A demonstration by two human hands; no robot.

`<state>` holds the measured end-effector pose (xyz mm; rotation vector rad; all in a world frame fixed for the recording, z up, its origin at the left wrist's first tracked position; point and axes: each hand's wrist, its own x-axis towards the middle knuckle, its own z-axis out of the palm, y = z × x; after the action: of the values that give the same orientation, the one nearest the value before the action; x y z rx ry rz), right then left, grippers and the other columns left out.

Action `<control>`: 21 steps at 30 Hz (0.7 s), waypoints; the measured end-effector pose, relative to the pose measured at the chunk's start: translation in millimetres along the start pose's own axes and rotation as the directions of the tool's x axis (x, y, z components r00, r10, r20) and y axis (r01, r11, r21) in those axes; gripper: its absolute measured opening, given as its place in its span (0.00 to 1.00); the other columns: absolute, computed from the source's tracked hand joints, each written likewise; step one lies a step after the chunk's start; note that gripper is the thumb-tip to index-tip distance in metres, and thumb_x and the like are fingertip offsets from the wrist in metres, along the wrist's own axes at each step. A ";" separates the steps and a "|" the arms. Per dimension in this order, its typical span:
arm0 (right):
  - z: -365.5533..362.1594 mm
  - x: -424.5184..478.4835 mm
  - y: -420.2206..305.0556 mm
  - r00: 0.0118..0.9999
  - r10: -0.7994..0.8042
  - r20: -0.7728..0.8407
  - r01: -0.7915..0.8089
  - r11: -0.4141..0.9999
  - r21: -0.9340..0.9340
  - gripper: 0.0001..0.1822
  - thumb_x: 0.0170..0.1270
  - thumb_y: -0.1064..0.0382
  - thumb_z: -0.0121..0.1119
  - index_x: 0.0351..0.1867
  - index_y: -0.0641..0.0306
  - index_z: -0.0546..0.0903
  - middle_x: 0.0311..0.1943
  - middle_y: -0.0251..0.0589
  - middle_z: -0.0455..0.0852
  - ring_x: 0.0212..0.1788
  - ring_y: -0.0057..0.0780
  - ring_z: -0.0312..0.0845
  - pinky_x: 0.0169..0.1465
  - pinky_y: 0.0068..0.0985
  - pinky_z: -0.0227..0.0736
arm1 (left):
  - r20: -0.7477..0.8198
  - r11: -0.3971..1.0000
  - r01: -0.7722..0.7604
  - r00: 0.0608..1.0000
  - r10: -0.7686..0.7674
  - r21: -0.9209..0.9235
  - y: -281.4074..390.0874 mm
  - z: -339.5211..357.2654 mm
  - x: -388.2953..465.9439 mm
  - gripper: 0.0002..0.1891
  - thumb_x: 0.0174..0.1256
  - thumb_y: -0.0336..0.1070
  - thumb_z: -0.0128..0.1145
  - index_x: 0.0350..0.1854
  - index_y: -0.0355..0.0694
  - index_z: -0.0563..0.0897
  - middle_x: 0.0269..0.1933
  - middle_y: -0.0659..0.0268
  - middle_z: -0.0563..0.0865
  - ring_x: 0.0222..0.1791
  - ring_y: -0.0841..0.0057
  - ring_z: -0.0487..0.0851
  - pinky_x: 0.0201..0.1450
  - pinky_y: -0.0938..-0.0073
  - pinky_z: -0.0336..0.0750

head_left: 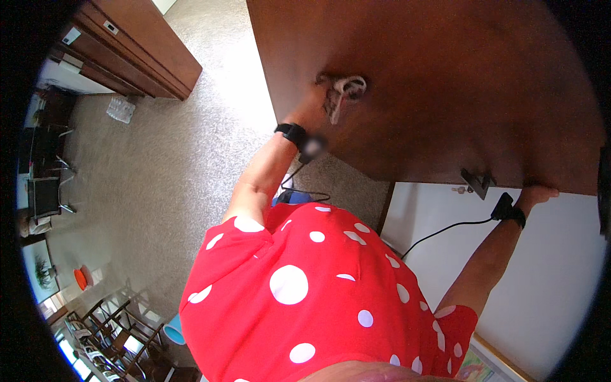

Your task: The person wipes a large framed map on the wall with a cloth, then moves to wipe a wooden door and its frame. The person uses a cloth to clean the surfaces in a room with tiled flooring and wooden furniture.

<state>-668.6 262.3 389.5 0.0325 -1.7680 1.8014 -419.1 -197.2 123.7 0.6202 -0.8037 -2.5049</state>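
Note:
A large dark brown wooden door fills the upper right of the head view. My left hand, partly blurred, is against its face. In that hand is a crumpled, patterned cloth with a light loop; its exact kind is unclear. My right hand grips the door at its near edge, with part of the fingers hidden. Beside it on this edge, a metal door handle plate sticks out, with a small key-like piece next to it. Each wrist wears a black strap with a cabled device.
A white wall stands under my right arm, with a framed picture below. Another wooden door is at upper left. On the carpet lies clear plastic packaging. Several chairs and a blue bin are at lower left.

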 end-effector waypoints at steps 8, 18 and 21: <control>-8.3 11.7 14.1 0.994 -0.112 0.005 0.108 0.947 -0.303 0.32 0.74 0.45 0.33 0.68 0.68 0.59 0.68 0.61 0.64 0.63 0.60 0.68 0.61 0.61 0.74 | 0.042 0.788 -0.611 0.792 0.609 0.079 160.7 34.3 -31.2 0.10 0.73 0.31 0.52 0.52 0.34 0.75 0.45 0.56 0.85 0.39 0.66 0.87 0.38 0.67 0.88; -0.1 -7.4 -1.9 0.999 0.025 -0.035 -0.026 1.000 -0.017 0.42 0.74 0.35 0.19 0.71 0.68 0.63 0.70 0.60 0.63 0.66 0.63 0.64 0.66 0.64 0.66 | -0.073 0.398 -0.352 0.665 0.744 0.847 66.3 -30.4 -3.9 0.28 0.63 0.37 0.59 0.63 0.33 0.66 0.57 0.39 0.80 0.59 0.42 0.77 0.61 0.54 0.72; -2.2 -13.8 -11.3 0.999 0.033 -0.028 -0.034 0.999 -0.011 0.42 0.73 0.34 0.17 0.73 0.65 0.60 0.72 0.58 0.62 0.70 0.63 0.60 0.68 0.67 0.62 | -0.153 0.515 -0.262 0.762 0.629 0.816 18.6 -69.5 21.7 0.24 0.65 0.36 0.57 0.61 0.33 0.70 0.55 0.46 0.82 0.58 0.51 0.79 0.59 0.58 0.73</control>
<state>-651.7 258.0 393.6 -0.0262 -1.7692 1.8068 -394.8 -252.1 78.5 1.0207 -1.6007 -1.3546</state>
